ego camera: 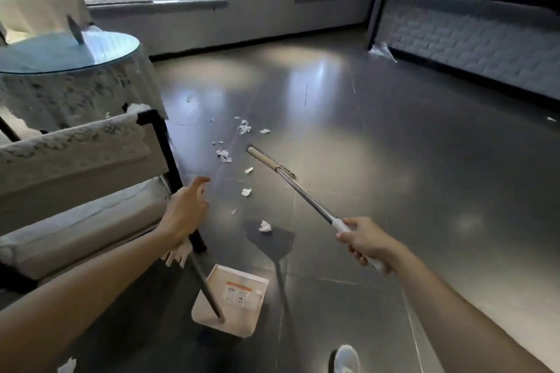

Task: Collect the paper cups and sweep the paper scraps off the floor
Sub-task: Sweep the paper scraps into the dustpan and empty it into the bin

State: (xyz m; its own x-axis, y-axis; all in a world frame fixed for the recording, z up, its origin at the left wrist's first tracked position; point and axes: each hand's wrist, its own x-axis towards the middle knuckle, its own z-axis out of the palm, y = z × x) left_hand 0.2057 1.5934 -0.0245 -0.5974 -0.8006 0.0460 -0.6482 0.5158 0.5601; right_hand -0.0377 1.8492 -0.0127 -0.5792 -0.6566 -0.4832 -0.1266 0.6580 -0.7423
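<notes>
Several white paper scraps (244, 127) lie scattered on the dark tiled floor, from beside the chair down to one crumpled piece (264, 225) close to me. My right hand (365, 242) grips the white end of the broom handle (306, 197). The broom head (269, 160) rests on the floor just right of the scraps. My left hand (188, 209) holds the top of the dustpan's dark handle (206, 285), with something white and crumpled (178, 253) held under the palm. The white dustpan (242, 285) sits on the floor below. No paper cup is clearly visible.
A chair (75, 160) with a lace cover stands at the left, a round glass-topped table (69, 51) behind it. A bed (469, 48) lies at the far right with paper (382, 50) at its corner. My shoe (347, 359) shows at the bottom edge.
</notes>
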